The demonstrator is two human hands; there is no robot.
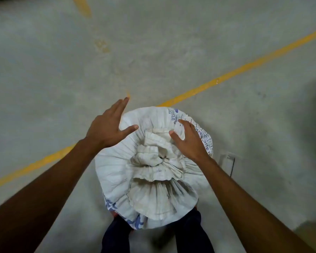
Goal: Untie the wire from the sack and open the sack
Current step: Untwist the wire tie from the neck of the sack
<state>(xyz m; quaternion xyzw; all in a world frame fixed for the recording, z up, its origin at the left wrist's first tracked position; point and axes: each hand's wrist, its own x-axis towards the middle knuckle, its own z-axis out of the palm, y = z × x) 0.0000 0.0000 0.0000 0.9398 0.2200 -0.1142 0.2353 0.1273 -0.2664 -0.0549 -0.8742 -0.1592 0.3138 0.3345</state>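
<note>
A full white woven sack with blue print stands upright on the floor between my legs. Its gathered, bunched neck flares out on top, and the wire around it is hidden in the folds. My left hand hovers over the sack's far left edge, fingers spread, holding nothing. My right hand is over the sack's right side beside the bunched neck, fingers apart, the thumb close to the folded cloth; I cannot tell whether it touches.
Grey concrete floor with a yellow painted line running diagonally behind the sack. A small pale flat object lies on the floor just right of the sack. My dark trouser legs stand below it.
</note>
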